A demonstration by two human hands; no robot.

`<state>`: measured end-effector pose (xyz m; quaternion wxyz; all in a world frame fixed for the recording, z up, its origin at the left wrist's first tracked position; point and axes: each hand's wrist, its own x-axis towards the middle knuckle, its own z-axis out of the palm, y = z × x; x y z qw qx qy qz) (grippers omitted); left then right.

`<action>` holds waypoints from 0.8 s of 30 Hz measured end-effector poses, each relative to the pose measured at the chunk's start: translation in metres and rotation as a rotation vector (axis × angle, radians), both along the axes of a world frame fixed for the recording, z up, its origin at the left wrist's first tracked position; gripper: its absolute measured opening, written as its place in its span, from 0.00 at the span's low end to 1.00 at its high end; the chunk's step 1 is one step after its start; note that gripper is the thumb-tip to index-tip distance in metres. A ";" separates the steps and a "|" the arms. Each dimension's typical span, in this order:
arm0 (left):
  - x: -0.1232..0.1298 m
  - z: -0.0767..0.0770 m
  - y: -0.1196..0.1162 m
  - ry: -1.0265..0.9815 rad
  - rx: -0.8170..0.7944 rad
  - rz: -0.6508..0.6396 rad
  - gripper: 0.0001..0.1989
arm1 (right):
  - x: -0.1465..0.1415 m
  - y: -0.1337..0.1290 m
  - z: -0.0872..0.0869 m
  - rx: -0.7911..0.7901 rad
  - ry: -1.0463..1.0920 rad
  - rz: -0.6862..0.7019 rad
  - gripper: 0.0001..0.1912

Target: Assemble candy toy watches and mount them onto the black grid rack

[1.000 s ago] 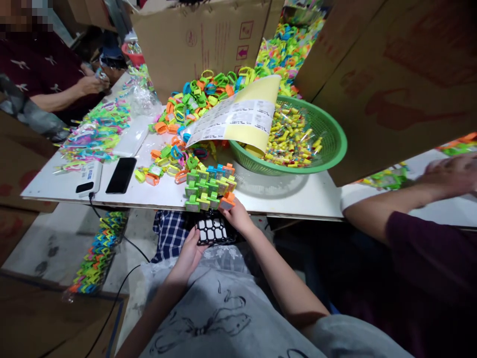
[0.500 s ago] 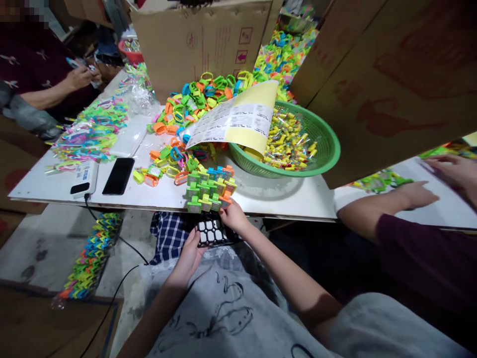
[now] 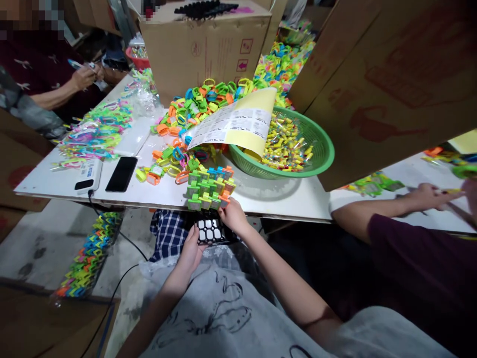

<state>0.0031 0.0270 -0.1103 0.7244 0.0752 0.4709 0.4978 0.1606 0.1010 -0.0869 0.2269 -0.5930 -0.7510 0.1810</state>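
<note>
My left hand is closed on the left edge of a black grid-like holder with white squares, held low at the table's front edge. Just above it stands a block of toy watches in green, yellow, blue and orange, packed in rows. The fingers of my right hand are closed at the block's lower right corner, against an orange watch; its fingertips are partly hidden. Whether the block and the holder are joined I cannot tell. Loose toy watches lie behind on the white table.
A green basket holds small yellow wrapped pieces, with a label sheet over its rim. A phone and a power bank lie left. Cardboard boxes stand behind. A co-worker's hand works at right; another person sits far left.
The view has shifted slightly. My hands keep nearly the same hold, with the black holder tilted a little differently. At right, the co-worker's hands have moved, and the one at far left barely has.
</note>
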 end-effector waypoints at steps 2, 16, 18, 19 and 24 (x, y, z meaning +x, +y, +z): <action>0.001 0.000 0.000 0.011 0.011 -0.005 0.17 | 0.000 0.002 0.001 -0.005 -0.025 -0.022 0.07; 0.001 0.000 -0.004 0.007 -0.007 0.010 0.13 | 0.001 -0.034 0.010 0.187 0.432 -0.293 0.20; 0.000 -0.001 -0.004 0.012 0.002 0.002 0.13 | 0.001 -0.031 0.015 0.227 0.386 -0.235 0.22; 0.000 -0.001 -0.003 0.014 0.006 0.002 0.12 | 0.000 -0.029 0.017 0.238 0.364 -0.213 0.23; 0.000 0.001 -0.001 0.022 -0.006 0.005 0.11 | -0.001 -0.018 0.017 0.269 0.394 -0.217 0.22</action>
